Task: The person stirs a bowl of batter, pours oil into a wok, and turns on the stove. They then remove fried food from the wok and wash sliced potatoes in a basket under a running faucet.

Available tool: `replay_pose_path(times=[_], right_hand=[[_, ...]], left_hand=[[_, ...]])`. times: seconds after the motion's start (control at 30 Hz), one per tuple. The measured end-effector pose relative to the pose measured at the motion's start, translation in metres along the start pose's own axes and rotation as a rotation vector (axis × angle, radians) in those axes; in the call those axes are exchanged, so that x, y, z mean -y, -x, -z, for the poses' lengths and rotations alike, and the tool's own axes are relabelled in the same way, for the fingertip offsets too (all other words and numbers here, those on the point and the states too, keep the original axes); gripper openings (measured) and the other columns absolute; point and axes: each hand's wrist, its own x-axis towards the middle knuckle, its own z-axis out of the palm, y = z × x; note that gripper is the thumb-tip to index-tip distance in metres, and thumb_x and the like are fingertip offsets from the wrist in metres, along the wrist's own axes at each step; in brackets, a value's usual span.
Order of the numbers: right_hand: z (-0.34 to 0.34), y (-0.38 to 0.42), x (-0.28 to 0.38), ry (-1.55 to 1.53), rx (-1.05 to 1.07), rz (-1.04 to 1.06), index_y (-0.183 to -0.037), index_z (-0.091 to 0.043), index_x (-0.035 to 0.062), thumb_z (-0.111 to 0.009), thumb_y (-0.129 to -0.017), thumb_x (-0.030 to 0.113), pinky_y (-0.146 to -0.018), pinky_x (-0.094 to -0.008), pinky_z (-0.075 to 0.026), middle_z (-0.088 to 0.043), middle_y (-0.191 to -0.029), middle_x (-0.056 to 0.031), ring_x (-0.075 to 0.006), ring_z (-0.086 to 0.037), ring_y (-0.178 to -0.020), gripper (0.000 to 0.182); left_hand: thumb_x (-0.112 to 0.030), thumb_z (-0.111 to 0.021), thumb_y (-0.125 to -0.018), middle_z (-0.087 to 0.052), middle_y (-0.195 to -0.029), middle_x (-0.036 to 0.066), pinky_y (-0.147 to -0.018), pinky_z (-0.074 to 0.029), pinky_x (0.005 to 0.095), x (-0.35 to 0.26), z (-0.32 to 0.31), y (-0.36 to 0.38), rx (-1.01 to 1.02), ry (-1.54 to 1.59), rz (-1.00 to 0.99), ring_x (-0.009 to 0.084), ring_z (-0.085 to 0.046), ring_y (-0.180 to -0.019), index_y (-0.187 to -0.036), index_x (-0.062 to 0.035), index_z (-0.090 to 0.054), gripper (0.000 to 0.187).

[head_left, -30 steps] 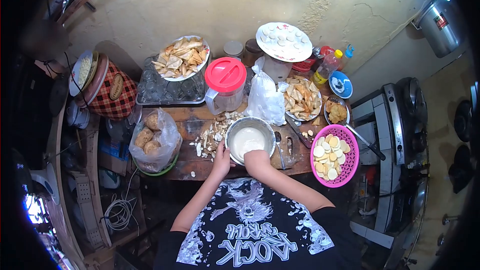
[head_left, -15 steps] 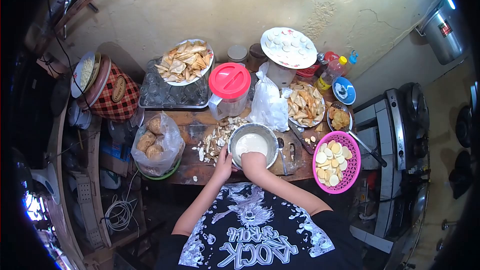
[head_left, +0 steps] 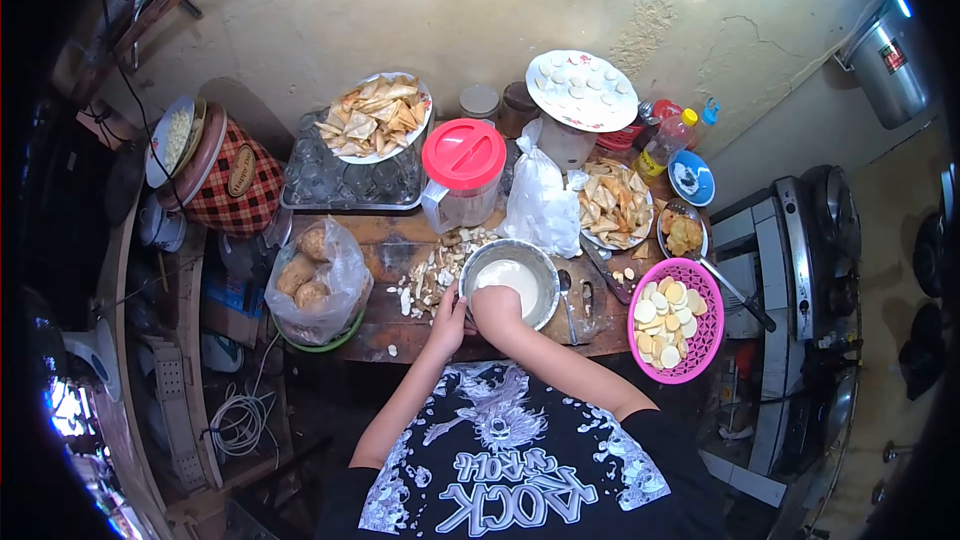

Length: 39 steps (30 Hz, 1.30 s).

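Standing at a cluttered wooden table (head_left: 400, 335) by a stained wall, your left hand (head_left: 449, 320) grips the steel bowl (head_left: 540, 275) rim; your right hand (head_left: 496, 308) dips into its white batter (head_left: 515, 275), fingers hidden.

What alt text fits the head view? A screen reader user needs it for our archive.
Seen from above, a person's right hand dips into a steel bowl of white batter while the left hand steadies its rim on a cluttered wooden table. Around it sit a red-lidded jug, plates of fried triangular pastries and a pink basket of pale round slices.
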Motion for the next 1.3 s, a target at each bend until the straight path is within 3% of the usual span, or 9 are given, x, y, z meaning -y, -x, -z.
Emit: replay_pose_path(times=[0.2,0.4,0.63,0.73,0.93,1.1,1.3], right_hand=[[-0.003,0.016,-0.007,-0.018,0.030,-0.040,-0.068,-0.068,0.0079,-0.056,-0.072,0.013,-0.053,-0.0340,-0.051,-0.065,-0.067,-0.0115,-0.0243,-0.065,-0.063,0.013],[0.007,0.046,-0.044,-0.084,0.201,0.035,-0.075,-0.068,0.0076,-0.055,-0.072,0.014,-0.063,-0.0397,-0.050,-0.065,-0.075,-0.0146,-0.0300,-0.064,-0.074,0.014],[-0.017,0.030,-0.039,-0.259,-0.004,-0.105,-0.081,-0.067,0.0116,-0.051,-0.075,0.016,-0.065,-0.0416,-0.049,-0.065,-0.078,-0.0145,-0.0302,-0.064,-0.075,0.018],[-0.020,0.013,-0.057,-0.224,-0.013,-0.195,-0.082,-0.068,0.0116,-0.051,-0.076,0.018,-0.067,-0.0411,-0.049,-0.065,-0.079,-0.0142,-0.0301,-0.063,-0.076,0.019],[0.011,0.029,-0.080,-0.304,0.066,-0.254,-0.085,-0.070,0.0133,-0.055,-0.072,0.016,-0.072,-0.0394,-0.050,-0.065,-0.082,-0.0154,-0.0295,-0.063,-0.078,0.021],[0.016,0.046,-0.087,-0.241,-0.192,-0.287,-0.083,-0.067,0.0043,-0.054,-0.070,0.011,-0.067,-0.0422,-0.050,-0.063,-0.081,-0.0164,-0.0323,-0.062,-0.073,0.019],[-0.020,0.024,-0.066,-0.243,-0.389,-0.218,-0.091,-0.064,0.0057,-0.048,-0.075,0.003,-0.063,-0.0419,-0.050,-0.059,-0.086,-0.0149,-0.0336,-0.061,-0.071,0.022]], left_hand=[[-0.020,-0.038,-0.095,-0.053,-0.104,0.010,-0.044,-0.047,0.0212,-0.001,0.000,0.002,0.008,-0.009,0.036,0.0090,-0.055,-0.052,-0.133,-0.0116,-0.028,0.041],[-0.020,-0.038,-0.095,-0.053,-0.103,0.009,-0.043,-0.048,0.0208,0.001,-0.001,0.004,-0.005,0.004,0.029,0.0087,-0.053,-0.050,-0.131,-0.0122,-0.031,0.038],[-0.020,-0.039,-0.094,-0.052,-0.095,0.009,-0.043,-0.048,0.0214,-0.006,-0.002,0.003,-0.025,-0.006,0.028,0.0085,-0.052,-0.050,-0.129,-0.0081,-0.032,0.037],[-0.020,-0.039,-0.094,-0.053,-0.092,0.008,-0.043,-0.048,0.0216,-0.012,-0.004,0.003,-0.038,-0.013,0.024,0.0084,-0.052,-0.050,-0.129,-0.0084,-0.032,0.037],[-0.020,-0.038,-0.094,-0.049,-0.102,0.011,-0.042,-0.048,0.0214,-0.001,-0.002,-0.003,-0.053,-0.031,0.021,0.0094,-0.053,-0.051,-0.132,-0.0086,-0.030,0.040],[-0.022,-0.039,-0.094,-0.052,-0.096,0.010,-0.042,-0.048,0.0212,-0.002,-0.001,0.000,-0.038,0.002,0.024,0.0088,-0.053,-0.051,-0.132,-0.0093,-0.030,0.040],[-0.023,-0.039,-0.094,-0.055,-0.089,0.007,-0.043,-0.048,0.0212,0.001,-0.002,-0.001,-0.052,0.006,0.004,0.0076,-0.052,-0.049,-0.131,-0.0095,-0.032,0.039]])
